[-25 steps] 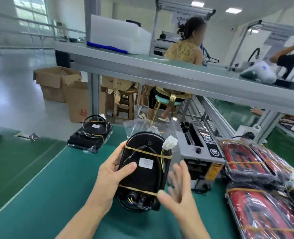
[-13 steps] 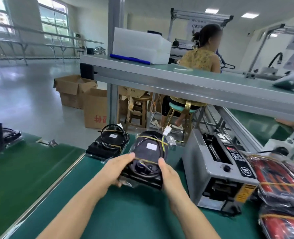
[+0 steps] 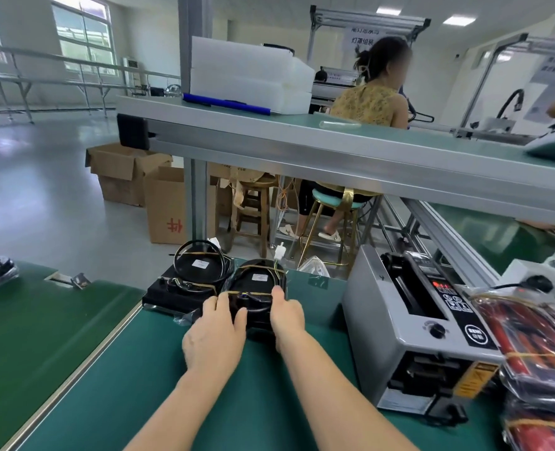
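Observation:
A black oval part (image 3: 260, 278) in a clear bag, bound with yellow rubber bands and carrying a white label, lies on the green table (image 3: 159, 385). It sits right beside a similar black part (image 3: 194, 275) with a coiled cable. My left hand (image 3: 212, 336) rests on its near left end, fingers laid forward over the top. My right hand (image 3: 287, 317) grips its right edge, with the thumb on top. The part's near end is hidden under my hands.
A grey tape dispenser machine (image 3: 409, 323) stands just right of my hands. Several red bagged parts (image 3: 536, 336) are piled at the far right. A metal shelf (image 3: 334, 151) crosses overhead. Behind it sits a person on a stool, and cardboard boxes (image 3: 165, 206) stand on the floor.
Both hands carried the bagged black part forward and down from in front of me. It now lies flat on the table next to the other black part.

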Demonstrator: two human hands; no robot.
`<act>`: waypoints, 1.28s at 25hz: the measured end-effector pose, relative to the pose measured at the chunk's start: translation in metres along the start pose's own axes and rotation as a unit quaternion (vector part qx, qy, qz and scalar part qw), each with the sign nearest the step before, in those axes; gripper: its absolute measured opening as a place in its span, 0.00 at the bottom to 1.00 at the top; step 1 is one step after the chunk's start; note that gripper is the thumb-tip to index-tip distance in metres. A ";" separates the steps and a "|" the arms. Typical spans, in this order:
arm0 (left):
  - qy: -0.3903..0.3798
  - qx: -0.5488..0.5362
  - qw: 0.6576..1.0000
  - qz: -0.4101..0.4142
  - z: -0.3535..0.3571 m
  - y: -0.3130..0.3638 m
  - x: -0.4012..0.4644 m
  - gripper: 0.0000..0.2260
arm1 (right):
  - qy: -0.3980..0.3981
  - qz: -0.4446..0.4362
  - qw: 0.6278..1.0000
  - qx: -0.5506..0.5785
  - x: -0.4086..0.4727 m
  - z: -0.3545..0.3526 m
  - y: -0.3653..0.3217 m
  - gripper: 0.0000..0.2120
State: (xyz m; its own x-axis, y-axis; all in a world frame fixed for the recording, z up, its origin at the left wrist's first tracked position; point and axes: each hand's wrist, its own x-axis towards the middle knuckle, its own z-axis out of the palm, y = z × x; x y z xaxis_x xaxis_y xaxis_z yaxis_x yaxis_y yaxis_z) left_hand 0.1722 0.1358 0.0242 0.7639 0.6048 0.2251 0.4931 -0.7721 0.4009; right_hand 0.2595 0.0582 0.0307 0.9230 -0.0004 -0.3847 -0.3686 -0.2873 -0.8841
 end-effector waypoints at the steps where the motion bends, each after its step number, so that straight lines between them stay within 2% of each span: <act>1: 0.041 0.054 0.997 0.039 -0.001 -0.002 -0.003 0.20 | 0.004 -0.007 0.999 -0.034 0.000 0.003 -0.001 0.26; 2: 0.072 0.073 0.991 0.085 -0.001 -0.002 -0.005 0.21 | 0.009 -0.015 0.997 -0.074 -0.001 0.005 -0.001 0.27; 4: 0.093 0.046 0.976 0.192 0.006 -0.001 -0.006 0.22 | 0.032 -0.028 0.981 -0.187 -0.005 0.005 0.000 0.28; 6: 0.081 0.026 0.967 0.239 0.010 0.002 -0.006 0.21 | 0.047 -0.071 0.955 -0.285 -0.011 -0.003 0.002 0.28; 9: 0.057 0.023 0.975 0.213 0.012 0.006 -0.002 0.16 | -0.017 -0.152 0.952 -0.265 -0.032 -0.023 0.011 0.24; 11: 0.044 0.027 0.982 0.183 0.015 0.006 -0.001 0.15 | -0.028 -0.216 0.926 -0.308 -0.057 -0.039 0.024 0.25; 15: 0.036 0.052 0.986 0.151 0.011 0.018 -0.018 0.21 | -0.041 -0.324 0.886 -0.329 -0.122 -0.096 0.067 0.27; 17: 0.058 0.012 0.986 0.158 0.008 0.031 -0.038 0.23 | -0.016 -0.342 0.883 -0.321 -0.151 -0.134 0.088 0.27; 20: 0.117 -0.124 0.955 0.242 0.009 0.061 -0.089 0.13 | 0.081 -0.346 0.875 -0.330 -0.179 -0.193 0.111 0.25; 21: 0.111 -0.168 0.942 0.270 0.007 0.074 -0.109 0.11 | 0.112 -0.339 0.870 -0.341 -0.184 -0.210 0.116 0.25; 25: 0.002 -0.299 0.878 0.373 0.011 0.133 -0.179 0.08 | 0.203 -0.297 0.841 -0.403 -0.186 -0.271 0.119 0.24; 26: -0.041 -0.318 0.872 0.370 0.015 0.146 -0.190 0.06 | 0.211 -0.284 0.835 -0.421 -0.185 -0.283 0.116 0.24; 28: -0.142 -0.355 0.866 0.322 0.022 0.168 -0.207 0.08 | 0.229 -0.274 0.821 -0.446 -0.189 -0.302 0.110 0.24; 30: -0.237 -0.375 0.851 0.280 0.029 0.185 -0.216 0.12 | 0.290 -0.275 0.791 -0.464 -0.197 -0.324 0.109 0.25; 32: -0.302 -0.368 0.831 0.287 0.031 0.198 -0.224 0.17 | 0.364 -0.254 0.756 -0.482 -0.201 -0.351 0.111 0.29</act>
State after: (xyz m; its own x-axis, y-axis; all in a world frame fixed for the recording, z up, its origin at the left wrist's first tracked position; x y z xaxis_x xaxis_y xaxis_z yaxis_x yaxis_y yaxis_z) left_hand 0.1115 -0.1582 0.0256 0.9650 -0.2018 0.1675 -0.2418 -0.4372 0.8663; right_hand 0.0723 -0.3101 0.1032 0.8640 -0.0822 0.4968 -0.0192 -0.9912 -0.1306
